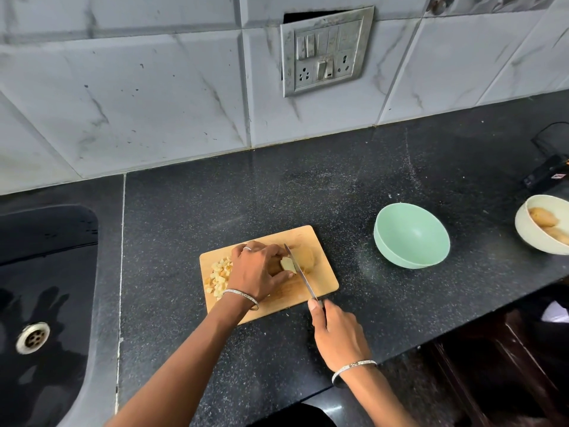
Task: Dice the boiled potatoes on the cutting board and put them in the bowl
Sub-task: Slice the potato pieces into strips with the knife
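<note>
**Desk:** Where's the potato?

**Operator:** From my end, on the board, near the middle. The board lies on the dark counter. The left hand is curled over the potato from the left and holds it down.

**Desk:** And the right?

**Operator:** The right hand grips the handle of the knife, forefinger laid along the top. The blade stands in the potato, tip pointing away from me, just right of the left fingertips. I see a pale cut face beside the blade and a bigger brown piece to its right.

**Desk:** Hands together?

**Operator:** Apart. The left is on the board; the right is nearer me, off the board's near edge.

**Desk:** Anything diced?

**Operator:** A heap of cubes at the board's left end, partly behind the left wrist.

**Desk:** Bowls?

**Operator:** The green bowl sits right of the board, apart from it. Further right, at the frame's edge, a white bowl holds whole potatoes. A black sink is far left.
</note>
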`<action>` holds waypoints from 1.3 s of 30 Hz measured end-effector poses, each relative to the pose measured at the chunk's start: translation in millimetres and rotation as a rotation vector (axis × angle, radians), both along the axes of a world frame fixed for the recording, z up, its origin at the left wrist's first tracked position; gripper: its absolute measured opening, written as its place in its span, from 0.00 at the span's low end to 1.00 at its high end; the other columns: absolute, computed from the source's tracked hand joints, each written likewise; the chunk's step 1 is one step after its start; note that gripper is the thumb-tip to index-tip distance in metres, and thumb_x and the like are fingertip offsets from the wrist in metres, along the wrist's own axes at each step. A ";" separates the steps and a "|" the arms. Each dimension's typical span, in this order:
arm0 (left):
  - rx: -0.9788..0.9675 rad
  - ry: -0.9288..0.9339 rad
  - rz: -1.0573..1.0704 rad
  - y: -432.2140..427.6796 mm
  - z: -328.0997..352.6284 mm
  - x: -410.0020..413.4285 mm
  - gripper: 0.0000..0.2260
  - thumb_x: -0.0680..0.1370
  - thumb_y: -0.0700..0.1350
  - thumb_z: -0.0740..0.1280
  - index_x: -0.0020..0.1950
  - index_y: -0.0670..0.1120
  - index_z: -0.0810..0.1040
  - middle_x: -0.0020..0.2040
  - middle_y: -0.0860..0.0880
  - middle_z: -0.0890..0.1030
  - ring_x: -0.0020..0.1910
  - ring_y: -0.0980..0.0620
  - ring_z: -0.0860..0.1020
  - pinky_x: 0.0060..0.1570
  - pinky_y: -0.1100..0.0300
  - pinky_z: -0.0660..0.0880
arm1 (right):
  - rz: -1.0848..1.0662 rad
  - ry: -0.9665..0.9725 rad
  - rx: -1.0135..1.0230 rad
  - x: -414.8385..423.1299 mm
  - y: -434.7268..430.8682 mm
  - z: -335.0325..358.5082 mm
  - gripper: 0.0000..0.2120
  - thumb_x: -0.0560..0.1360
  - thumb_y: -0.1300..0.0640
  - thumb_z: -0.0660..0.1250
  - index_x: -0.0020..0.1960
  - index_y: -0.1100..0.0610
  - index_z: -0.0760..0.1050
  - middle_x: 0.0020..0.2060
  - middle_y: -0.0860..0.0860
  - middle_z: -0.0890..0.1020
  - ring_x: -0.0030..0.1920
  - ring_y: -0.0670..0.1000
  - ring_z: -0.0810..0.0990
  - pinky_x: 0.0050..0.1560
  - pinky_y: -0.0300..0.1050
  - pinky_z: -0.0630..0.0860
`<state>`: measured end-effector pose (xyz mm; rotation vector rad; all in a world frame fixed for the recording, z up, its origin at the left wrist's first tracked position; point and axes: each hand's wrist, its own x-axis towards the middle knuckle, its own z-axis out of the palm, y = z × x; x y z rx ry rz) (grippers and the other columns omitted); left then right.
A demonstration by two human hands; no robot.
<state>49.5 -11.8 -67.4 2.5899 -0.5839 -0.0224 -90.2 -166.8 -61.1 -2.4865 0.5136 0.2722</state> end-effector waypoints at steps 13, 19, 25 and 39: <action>0.027 -0.038 0.106 0.5 -0.7 -10.0 0.12 0.68 0.61 0.72 0.45 0.57 0.79 0.41 0.60 0.80 0.50 0.54 0.75 0.53 0.52 0.59 | 0.046 0.052 -0.026 4.0 14.8 3.9 0.19 0.82 0.39 0.47 0.49 0.52 0.69 0.47 0.56 0.81 0.51 0.61 0.79 0.45 0.53 0.72; 0.006 -0.020 0.112 4.4 4.5 -6.1 0.14 0.68 0.60 0.74 0.50 0.57 0.80 0.42 0.59 0.81 0.50 0.53 0.76 0.45 0.56 0.57 | 0.051 0.041 -0.026 6.9 16.5 9.2 0.19 0.82 0.40 0.47 0.46 0.51 0.68 0.46 0.56 0.82 0.50 0.61 0.79 0.45 0.53 0.71; 0.071 0.036 0.181 2.7 9.6 -5.0 0.17 0.67 0.61 0.74 0.53 0.58 0.80 0.45 0.58 0.82 0.53 0.52 0.73 0.44 0.55 0.57 | 0.060 0.067 -0.012 7.0 16.8 11.0 0.20 0.82 0.39 0.47 0.49 0.52 0.71 0.48 0.56 0.81 0.53 0.60 0.78 0.46 0.53 0.71; 0.075 0.153 0.270 -3.0 15.1 -3.3 0.13 0.67 0.58 0.76 0.49 0.57 0.82 0.41 0.58 0.81 0.54 0.51 0.71 0.47 0.52 0.56 | 0.053 0.080 0.009 9.8 13.6 13.1 0.20 0.82 0.39 0.47 0.46 0.50 0.69 0.47 0.56 0.81 0.52 0.61 0.78 0.46 0.53 0.72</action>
